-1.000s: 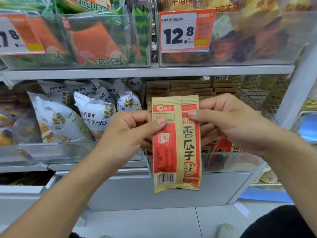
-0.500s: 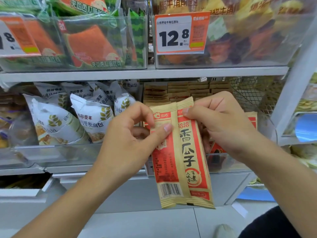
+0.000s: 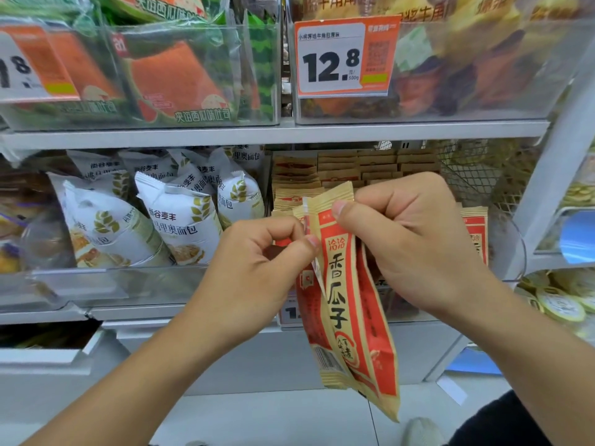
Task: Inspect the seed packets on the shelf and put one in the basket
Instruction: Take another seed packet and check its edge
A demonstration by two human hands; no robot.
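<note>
We hold two seed packets in front of the shelf (image 3: 273, 135), and they have fanned apart since a second ago, when they lay flat side by side with their top edges level. Our right hand (image 3: 415, 243) is curled closed at the top of the front seed packet (image 3: 341, 304), thumb pressed on its upper red panel, fingers folded behind. That packet now hangs tilted, its bottom swung down and away to the right of where it was. Our left hand (image 3: 257, 268) has dropped lower than the right and pinches the left edge of the rear seed packet (image 3: 310, 329) between thumb and forefinger, the other fingers curled in; half a second ago this hand was more open, with the thumb laid across the packet face. The rear packet is turned nearly edge-on toward us, so only a narrow red strip and its barcode near the bottom show beside the front one.

Just behind both hands the stacked seed packets (image 3: 354, 169) fill the shelf compartment, and one more stands upright to the right of the right hand. To the left of the left hand lie the white bread bags (image 3: 180, 220) in their clear bin. Above the right hand hangs the price tag (image 3: 344, 57) reading 12.8, seen closer than before.
</note>
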